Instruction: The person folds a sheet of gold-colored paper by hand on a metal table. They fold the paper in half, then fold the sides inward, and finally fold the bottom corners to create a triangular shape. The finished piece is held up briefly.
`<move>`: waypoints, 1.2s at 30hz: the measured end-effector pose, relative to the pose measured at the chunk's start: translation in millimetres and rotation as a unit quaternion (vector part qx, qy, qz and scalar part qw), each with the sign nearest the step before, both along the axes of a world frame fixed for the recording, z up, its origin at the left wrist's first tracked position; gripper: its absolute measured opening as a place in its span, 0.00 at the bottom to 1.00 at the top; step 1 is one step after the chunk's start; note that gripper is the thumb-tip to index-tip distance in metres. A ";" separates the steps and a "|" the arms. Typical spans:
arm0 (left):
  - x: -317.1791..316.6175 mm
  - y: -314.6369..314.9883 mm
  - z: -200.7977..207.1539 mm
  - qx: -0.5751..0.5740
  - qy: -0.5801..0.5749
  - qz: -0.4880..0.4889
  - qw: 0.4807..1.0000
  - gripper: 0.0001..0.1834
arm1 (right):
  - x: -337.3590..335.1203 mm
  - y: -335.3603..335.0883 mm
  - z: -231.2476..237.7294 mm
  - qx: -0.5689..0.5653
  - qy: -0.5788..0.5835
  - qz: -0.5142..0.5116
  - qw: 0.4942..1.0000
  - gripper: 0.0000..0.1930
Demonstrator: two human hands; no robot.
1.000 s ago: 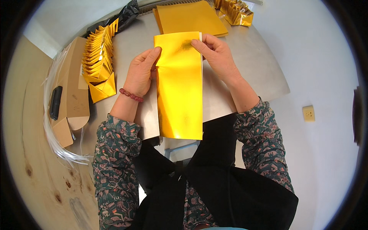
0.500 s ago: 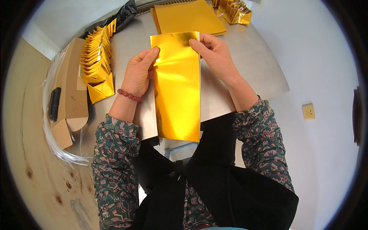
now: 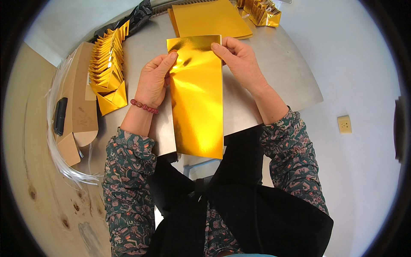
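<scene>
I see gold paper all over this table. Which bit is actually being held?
The long flat gold sheet in the middle, pinched at its top by the left hand and right hand. The flat stack and folded pieces lie untouched.

Head camera, looking steeply down from above

A single wide fisheye view worn on the person's head faces down and forward, close over the grey metal tabletop (image 3: 274,81); patterned-sleeved forearms enter from the lower edge, and straight edges bend toward the dark round rim.
</scene>
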State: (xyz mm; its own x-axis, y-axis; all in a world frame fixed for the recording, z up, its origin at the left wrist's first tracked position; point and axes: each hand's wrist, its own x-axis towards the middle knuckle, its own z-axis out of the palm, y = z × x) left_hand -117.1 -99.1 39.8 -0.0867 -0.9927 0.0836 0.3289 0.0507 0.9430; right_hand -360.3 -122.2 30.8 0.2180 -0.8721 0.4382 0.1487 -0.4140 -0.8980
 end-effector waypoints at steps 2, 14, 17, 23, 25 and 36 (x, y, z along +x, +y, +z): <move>0.0 -1.0 -0.3 -0.002 -0.001 -0.002 1.000 0.10 | 0.4 -1.5 -0.2 -0.001 0.000 0.003 1.000 0.13; 1.3 -4.8 -2.4 -0.004 -0.015 0.001 1.000 0.09 | 2.1 -5.2 -2.3 0.006 -0.002 0.003 1.000 0.13; 1.0 -4.3 -2.6 -0.005 -0.011 0.003 1.000 0.09 | 3.2 -5.2 -2.0 0.009 -0.007 0.004 1.000 0.13; 2.3 -7.4 -5.9 -0.010 -0.019 0.020 1.000 0.10 | 3.3 -7.6 -2.8 0.047 -0.011 0.014 0.999 0.12; 3.3 -9.3 -6.9 -0.010 -0.032 0.026 0.999 0.10 | 3.5 -9.0 -3.8 0.058 0.000 0.009 0.998 0.12; 10.2 -14.4 -9.6 -0.007 -0.181 0.053 0.982 0.13 | 5.4 -20.2 -11.2 0.071 0.099 -0.106 0.987 0.11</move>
State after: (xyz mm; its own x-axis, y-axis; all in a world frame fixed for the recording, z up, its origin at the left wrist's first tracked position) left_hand -106.9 -113.5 30.2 -0.0102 -0.9968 0.0798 -0.0359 0.0801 0.9961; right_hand -354.9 -142.4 19.6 0.0936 -0.9565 0.2763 -0.1118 -0.2859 -0.9517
